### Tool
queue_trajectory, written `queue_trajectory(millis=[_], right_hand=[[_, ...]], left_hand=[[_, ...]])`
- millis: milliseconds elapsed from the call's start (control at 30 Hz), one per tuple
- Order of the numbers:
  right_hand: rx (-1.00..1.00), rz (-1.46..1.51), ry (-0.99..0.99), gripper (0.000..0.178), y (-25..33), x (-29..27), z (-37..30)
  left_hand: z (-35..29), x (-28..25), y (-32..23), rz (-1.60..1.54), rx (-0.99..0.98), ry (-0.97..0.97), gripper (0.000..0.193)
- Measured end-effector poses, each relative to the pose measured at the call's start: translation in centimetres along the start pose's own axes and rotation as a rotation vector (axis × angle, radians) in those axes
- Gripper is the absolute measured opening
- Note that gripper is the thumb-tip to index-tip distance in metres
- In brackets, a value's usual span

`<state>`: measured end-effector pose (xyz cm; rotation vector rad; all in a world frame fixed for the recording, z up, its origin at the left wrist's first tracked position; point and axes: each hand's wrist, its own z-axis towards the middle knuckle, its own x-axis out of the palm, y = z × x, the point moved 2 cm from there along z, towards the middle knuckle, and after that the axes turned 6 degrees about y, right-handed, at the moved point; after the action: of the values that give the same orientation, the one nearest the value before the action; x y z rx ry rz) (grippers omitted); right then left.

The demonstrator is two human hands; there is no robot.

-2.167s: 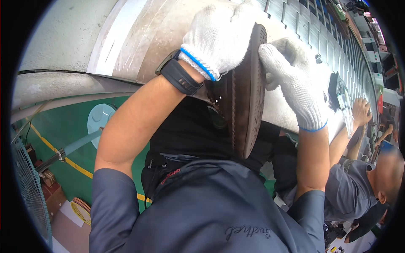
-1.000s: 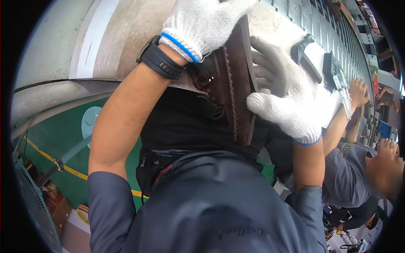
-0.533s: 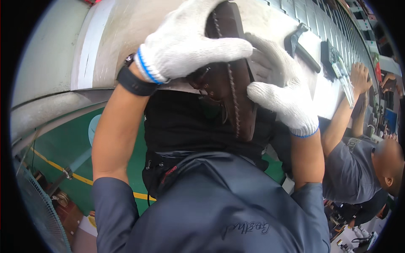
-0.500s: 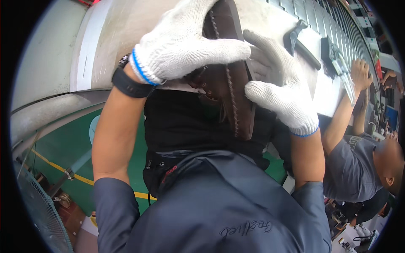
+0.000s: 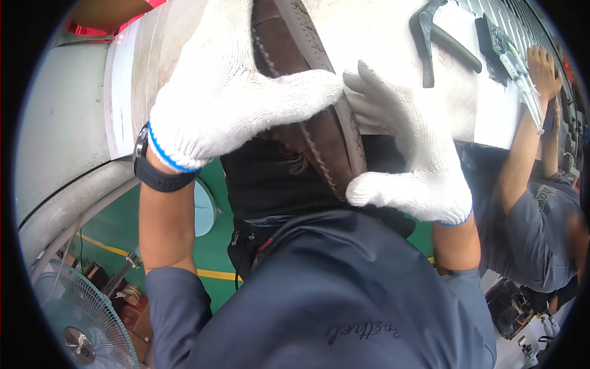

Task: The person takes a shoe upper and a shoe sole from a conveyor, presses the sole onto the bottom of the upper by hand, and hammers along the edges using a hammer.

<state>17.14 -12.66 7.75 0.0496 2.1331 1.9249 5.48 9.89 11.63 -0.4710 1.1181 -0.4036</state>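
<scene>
Gloved left hand (image 5: 227, 98) and right hand (image 5: 405, 160) clasp brown shoe (image 5: 319, 135), toe cut off at far edge.

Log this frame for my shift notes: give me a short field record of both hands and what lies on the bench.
left hand: white knit glove, wrapped over the brown shoe
right hand: white knit glove, holding the shoe's sole side
wrist: black band on the left
bench: pale top, with pincers
nearby: another person's arm; fan
</scene>
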Motion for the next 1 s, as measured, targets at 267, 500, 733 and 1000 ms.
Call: queue_trajectory(millis=[267, 500, 733, 1000], right_hand=[[-0.067, -0.092, 0.069, 0.139, -0.4, -0.9, 0.2], [-0.012, -0.022, 0.036, 0.127, -0.2, -0.4, 0.7], [0.169, 0.123, 0.017, 0.126, 1.1, -0.4, 1.4], [0.227, 0.072, -0.003, 0.122, 2.2, -0.4, 2.9]], left_hand=[[0.2, 0.8, 1.4, -0.042, 0.083, 0.02, 0.1], [-0.2, 0.4, 0.2, -0.078, 0.169, 0.005, 0.103], [-1.7, 1.0, 1.0, 0.053, 0.05, -0.055, 0.11], [-2.1, 2.1, 3.5, -0.183, 0.138, -0.131, 0.115]])
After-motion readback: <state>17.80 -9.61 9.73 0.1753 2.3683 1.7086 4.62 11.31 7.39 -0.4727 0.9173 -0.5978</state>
